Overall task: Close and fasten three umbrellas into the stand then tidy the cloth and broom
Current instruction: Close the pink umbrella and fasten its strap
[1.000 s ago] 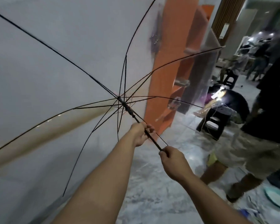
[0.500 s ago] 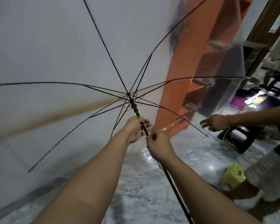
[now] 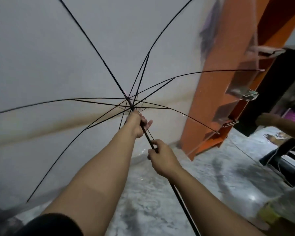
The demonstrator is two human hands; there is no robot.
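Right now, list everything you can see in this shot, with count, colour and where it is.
umbrella: one, clear canopy with black ribs and shaft, open, filling the left and middle of the view
orange shelf unit: one, orange, standing against the wall at right
wall: one, pale grey with a tan stripe, seen through the canopy
floor: grey marbled, below
black stool: one, black, far right on the floor
another person's hand: one, right edge
left hand: one, gripping the shaft just below the rib hub
right hand: one, gripping the shaft lower down
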